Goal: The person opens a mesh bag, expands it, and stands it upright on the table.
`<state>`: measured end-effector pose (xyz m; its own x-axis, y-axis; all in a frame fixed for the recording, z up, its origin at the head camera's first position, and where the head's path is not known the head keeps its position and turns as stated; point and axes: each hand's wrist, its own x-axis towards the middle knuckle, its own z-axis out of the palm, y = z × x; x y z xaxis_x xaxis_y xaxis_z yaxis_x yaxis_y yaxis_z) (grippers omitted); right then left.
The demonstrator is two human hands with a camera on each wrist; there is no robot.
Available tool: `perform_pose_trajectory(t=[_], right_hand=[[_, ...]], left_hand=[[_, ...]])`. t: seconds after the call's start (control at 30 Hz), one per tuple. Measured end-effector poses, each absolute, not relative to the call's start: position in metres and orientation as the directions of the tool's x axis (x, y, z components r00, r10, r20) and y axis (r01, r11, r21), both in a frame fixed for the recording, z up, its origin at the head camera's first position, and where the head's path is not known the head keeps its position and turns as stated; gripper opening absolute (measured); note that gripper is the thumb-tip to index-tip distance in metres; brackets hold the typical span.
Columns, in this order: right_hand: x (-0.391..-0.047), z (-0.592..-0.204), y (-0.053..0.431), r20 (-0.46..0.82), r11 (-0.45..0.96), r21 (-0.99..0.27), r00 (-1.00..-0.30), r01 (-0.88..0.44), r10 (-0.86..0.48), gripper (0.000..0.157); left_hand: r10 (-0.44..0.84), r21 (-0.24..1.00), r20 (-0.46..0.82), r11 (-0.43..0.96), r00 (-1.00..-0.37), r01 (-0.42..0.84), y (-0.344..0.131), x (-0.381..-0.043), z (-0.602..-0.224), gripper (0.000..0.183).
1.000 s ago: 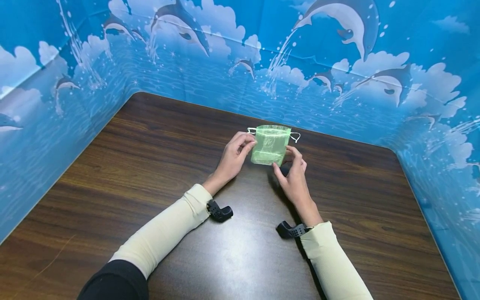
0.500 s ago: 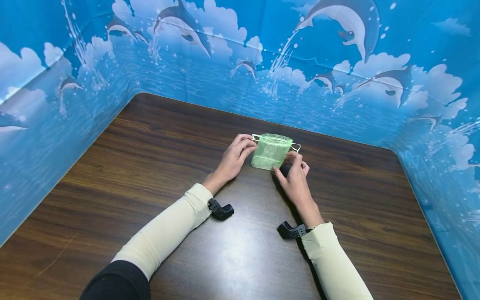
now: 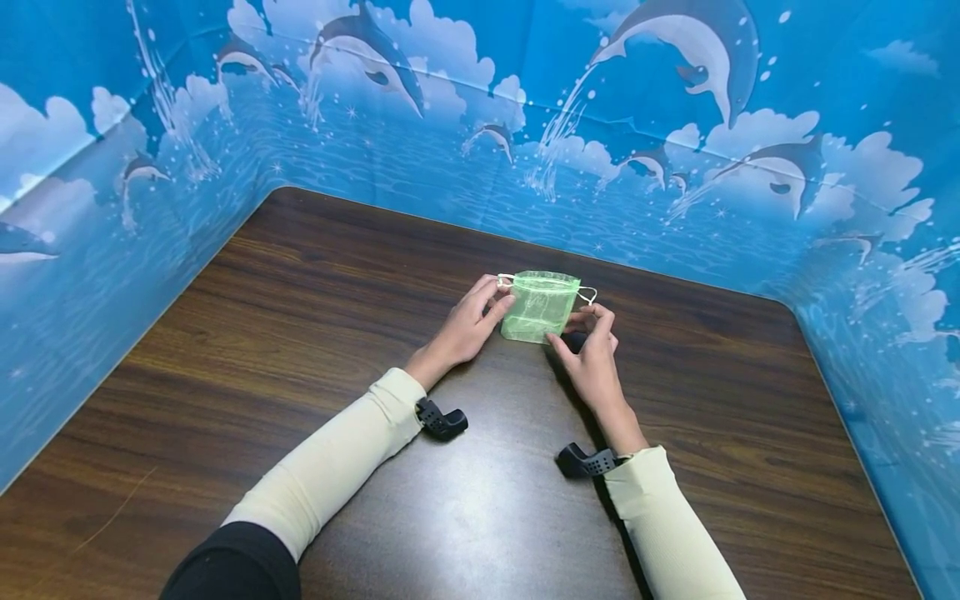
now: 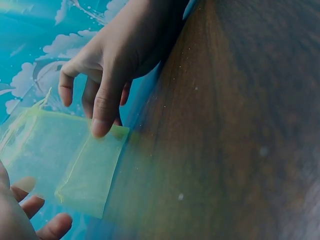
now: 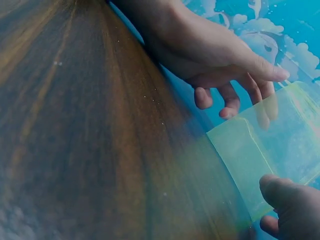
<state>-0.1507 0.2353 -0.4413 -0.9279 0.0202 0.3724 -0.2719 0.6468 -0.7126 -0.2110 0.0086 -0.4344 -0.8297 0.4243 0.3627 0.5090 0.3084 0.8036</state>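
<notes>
A translucent green drawstring pouch (image 3: 540, 310) with white cord loops at both upper sides is held up over the brown table. My right hand (image 3: 595, 358) pinches its lower right edge, thumb in front and fingers behind, as the left wrist view shows with the right hand (image 4: 117, 60) at the pouch corner. At the upper left side of the pouch is my left hand (image 3: 467, 323), thumb and fingers spread apart near the left cord loop. In the right wrist view the left hand's fingers (image 5: 253, 92) lie partly behind the sheer fabric.
The brown wood-grain table (image 3: 337, 275) has rounded far corners. Blue dolphin-print cloth (image 3: 420, 175) hangs around its back and sides. Each wrist wears a black camera mount (image 3: 442, 421), over cream sleeves.
The pouch has come down a little and slightly nearer. My left thumb and fingers, earlier pinched together at the left edge, have spread apart; the right hand keeps its hold.
</notes>
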Motion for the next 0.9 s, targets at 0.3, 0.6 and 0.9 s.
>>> perform_pose_trajectory(t=[0.3, 0.6, 0.9], right_hand=[[-0.1520, -0.4408, 0.2358, 0.318, 0.639, -0.735, -0.948, -0.226, 0.031, 0.075], [-0.1521, -0.4416, 0.2400, 0.287, 0.657, -0.722, -0.958, -0.219, -0.003, 0.057], [-0.1529, -0.4399, 0.2431, 0.287, 0.576, -0.782, -0.958, -0.240, -0.009, 0.020]], left_hand=[[0.430, 0.811, 0.334, 0.321, -0.839, 0.488, 0.0085, -0.2110, -0.4340, 0.038], [0.350, 0.775, 0.486, 0.250, -0.801, 0.580, 0.0133, -0.2116, -0.4330, 0.019], [0.351, 0.857, 0.466, 0.048, -0.812, 0.512, 0.0147, -0.2090, -0.4315, 0.028]])
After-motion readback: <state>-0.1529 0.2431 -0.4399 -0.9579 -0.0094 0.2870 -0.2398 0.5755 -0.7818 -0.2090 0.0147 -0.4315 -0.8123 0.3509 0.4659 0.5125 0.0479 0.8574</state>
